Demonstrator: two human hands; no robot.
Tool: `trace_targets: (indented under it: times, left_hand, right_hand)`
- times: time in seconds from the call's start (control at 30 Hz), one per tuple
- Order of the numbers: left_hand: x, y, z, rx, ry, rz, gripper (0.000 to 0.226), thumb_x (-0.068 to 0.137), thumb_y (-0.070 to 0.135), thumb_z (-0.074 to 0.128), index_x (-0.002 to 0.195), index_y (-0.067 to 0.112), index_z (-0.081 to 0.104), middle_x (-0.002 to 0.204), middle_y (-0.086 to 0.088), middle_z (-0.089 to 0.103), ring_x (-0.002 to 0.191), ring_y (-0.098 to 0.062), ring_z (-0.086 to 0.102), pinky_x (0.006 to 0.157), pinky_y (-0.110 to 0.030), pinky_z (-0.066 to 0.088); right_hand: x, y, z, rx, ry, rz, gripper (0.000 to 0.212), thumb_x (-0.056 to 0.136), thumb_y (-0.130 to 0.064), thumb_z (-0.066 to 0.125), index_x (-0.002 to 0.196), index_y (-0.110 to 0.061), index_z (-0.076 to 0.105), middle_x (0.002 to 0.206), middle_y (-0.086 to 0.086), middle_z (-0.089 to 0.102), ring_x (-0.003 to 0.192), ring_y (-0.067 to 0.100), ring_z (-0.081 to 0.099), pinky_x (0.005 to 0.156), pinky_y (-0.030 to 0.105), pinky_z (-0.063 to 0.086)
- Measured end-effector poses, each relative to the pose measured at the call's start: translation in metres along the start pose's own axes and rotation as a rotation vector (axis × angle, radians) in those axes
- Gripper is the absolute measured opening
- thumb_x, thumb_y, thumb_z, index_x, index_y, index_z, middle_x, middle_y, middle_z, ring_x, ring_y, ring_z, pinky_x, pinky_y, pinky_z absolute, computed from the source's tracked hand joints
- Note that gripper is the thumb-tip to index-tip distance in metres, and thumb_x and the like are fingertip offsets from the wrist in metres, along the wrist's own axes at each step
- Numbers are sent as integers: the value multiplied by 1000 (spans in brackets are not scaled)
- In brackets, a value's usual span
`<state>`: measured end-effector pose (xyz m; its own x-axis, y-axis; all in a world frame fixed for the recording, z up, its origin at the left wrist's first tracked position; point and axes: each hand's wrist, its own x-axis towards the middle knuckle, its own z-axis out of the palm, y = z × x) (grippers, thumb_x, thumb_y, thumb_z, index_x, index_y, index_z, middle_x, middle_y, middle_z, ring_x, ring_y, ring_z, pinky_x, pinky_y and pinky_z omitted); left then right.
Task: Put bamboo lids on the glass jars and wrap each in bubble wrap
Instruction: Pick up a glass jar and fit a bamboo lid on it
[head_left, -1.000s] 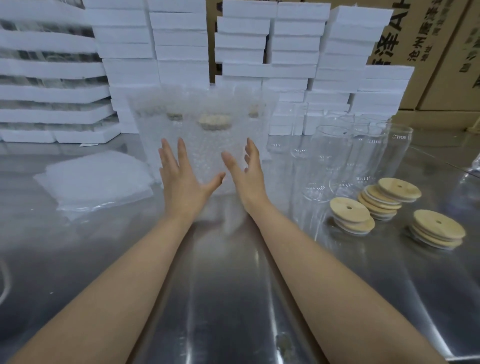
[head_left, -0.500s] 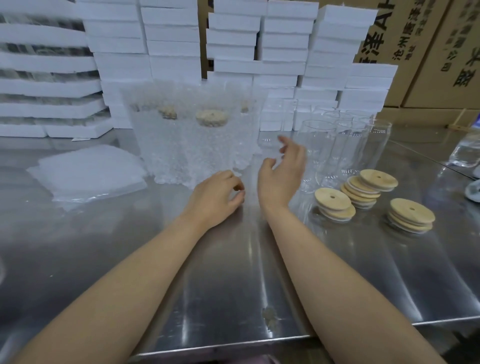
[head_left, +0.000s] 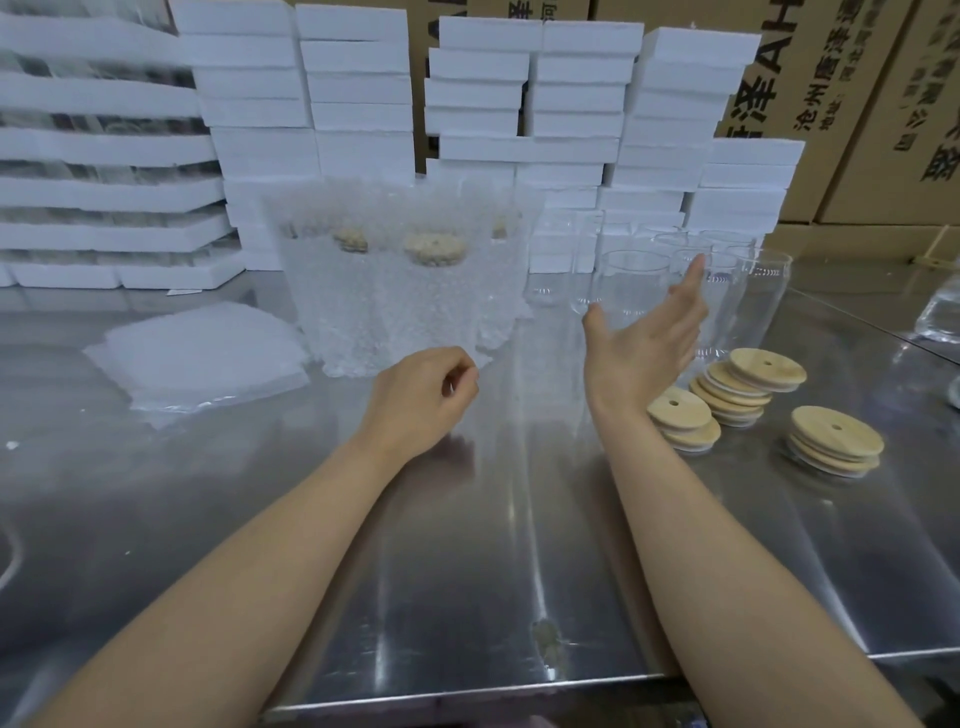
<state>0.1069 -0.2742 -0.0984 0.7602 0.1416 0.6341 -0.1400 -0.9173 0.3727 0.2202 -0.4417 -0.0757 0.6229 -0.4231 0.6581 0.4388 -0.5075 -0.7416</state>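
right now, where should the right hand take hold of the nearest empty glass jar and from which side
Wrap the right hand round the mid-wall of the nearest glass jar, coming from the front. It stands upright, mouth open, its near side free; other jars crowd behind it, and the bamboo lids lie lower right, likely clear.

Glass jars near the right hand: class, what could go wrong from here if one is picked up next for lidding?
1. The open glass jars stand packed close together. The right hand, spread wide in front of them, could knock a neighbouring jar over onto the hard steel table.
2. The middle stack of bamboo lids already leans and sits close beside the right wrist. A brush on the way back might spill it.
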Motion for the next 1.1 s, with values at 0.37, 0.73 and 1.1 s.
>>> trace_targets:
  times: [0.37, 0.73, 1.1]
  left_hand:
    - [-1, 18, 7, -710, -107, -245, 94, 68, 55, 78, 143, 35, 24, 131, 22, 45, 117, 8, 50, 93, -13, 44]
    - [1, 30, -6, -1499, -486, -518, 43, 85, 50, 49, 105, 16, 65, 85, -3, 64, 70, -18, 63, 68, -33, 51]
    - [1, 32, 11, -935, -86, -431, 36, 100, 44, 40, 128, 22, 45, 123, 6, 56, 112, -4, 54, 94, -27, 49]
  right_hand:
    - [-47, -33, 0, 710, -673, 254, 57, 86, -24, 70, 136, -23, 43, 125, 4, 46, 105, 19, 57, 87, 34, 52]
    - [-44, -28, 6, 1093, -1142, 835, 74, 82, -79, 37, 93, -20, 79, 98, 9, 74, 88, 26, 70, 82, 43, 58]
    - [-36, -35, 7, 1111, -715, 675, 53, 90, -54, 51, 120, -11, 52, 104, 6, 62, 97, 22, 67, 82, 35, 56]
